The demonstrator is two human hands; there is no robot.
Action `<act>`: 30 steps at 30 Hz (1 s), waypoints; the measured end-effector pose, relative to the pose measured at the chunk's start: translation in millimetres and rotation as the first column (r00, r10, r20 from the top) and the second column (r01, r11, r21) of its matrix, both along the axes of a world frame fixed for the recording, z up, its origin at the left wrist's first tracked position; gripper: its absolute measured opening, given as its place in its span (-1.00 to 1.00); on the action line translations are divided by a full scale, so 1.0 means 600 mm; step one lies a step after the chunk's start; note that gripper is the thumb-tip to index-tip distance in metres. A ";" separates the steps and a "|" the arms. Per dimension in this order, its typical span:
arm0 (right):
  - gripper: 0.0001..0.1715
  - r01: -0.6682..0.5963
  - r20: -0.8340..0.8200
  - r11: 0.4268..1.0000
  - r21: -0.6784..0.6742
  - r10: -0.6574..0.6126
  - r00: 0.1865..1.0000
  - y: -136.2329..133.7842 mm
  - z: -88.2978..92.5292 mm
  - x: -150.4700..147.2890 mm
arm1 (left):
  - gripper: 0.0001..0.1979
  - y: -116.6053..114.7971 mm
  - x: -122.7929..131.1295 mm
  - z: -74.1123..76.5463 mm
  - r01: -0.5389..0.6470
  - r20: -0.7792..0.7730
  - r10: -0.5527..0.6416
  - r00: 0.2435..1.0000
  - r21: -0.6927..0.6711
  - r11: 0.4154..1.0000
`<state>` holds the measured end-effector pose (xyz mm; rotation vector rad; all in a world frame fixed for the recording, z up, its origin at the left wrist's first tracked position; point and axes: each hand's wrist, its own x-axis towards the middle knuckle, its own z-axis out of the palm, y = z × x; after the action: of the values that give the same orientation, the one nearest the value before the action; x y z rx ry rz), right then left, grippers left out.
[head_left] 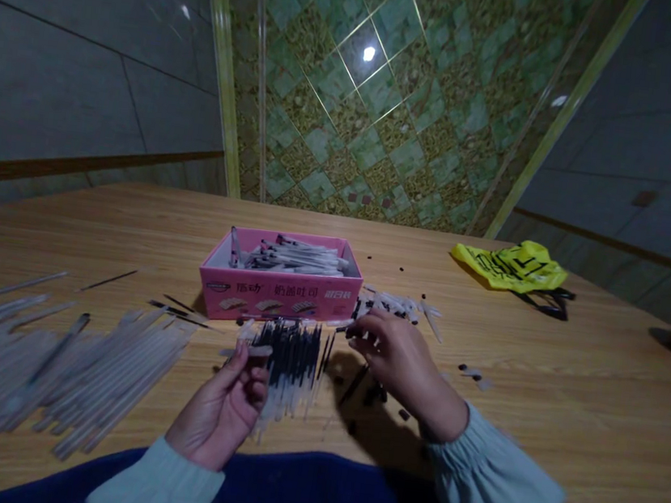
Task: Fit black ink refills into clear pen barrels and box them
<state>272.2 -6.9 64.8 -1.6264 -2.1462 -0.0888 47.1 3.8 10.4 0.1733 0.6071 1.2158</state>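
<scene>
My left hand (pixel 225 409), palm turned up, pinches a short translucent whitish plastic piece (pixel 259 351) between thumb and fingers. With bent fingertips, my right hand (pixel 395 361) grips a small black piece (pixel 343 330); its exact kind is too blurred to tell. Between the hands lies a row of pen refills (pixel 291 360), dark at the far ends and clear at the near ends. Just behind them stands a pink box (pixel 280 300) with pens (pixel 304 256) piled inside. Small white and black parts (pixel 393 303) lie beyond my right hand, partly hidden by it.
Many clear tubes (pixel 118 372) spread over the table's left side, with a few dark thin sticks (pixel 108 281) behind. A yellow plastic bag (pixel 511 265) lies at the back right, beside a black object (pixel 546 302). Loose small pieces (pixel 473 372) lie to the right.
</scene>
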 end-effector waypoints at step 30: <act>-0.89 -0.089 -0.250 0.963 -0.253 0.024 0.968 0.010 -0.058 -0.037 | -0.90 0.000 0.002 -0.007 0.012 -0.063 -0.012 0.998 0.010 1.000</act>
<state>250.0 -1.1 30.1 -1.6166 -2.0761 0.4112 48.3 3.5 6.4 0.2242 0.6536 1.2056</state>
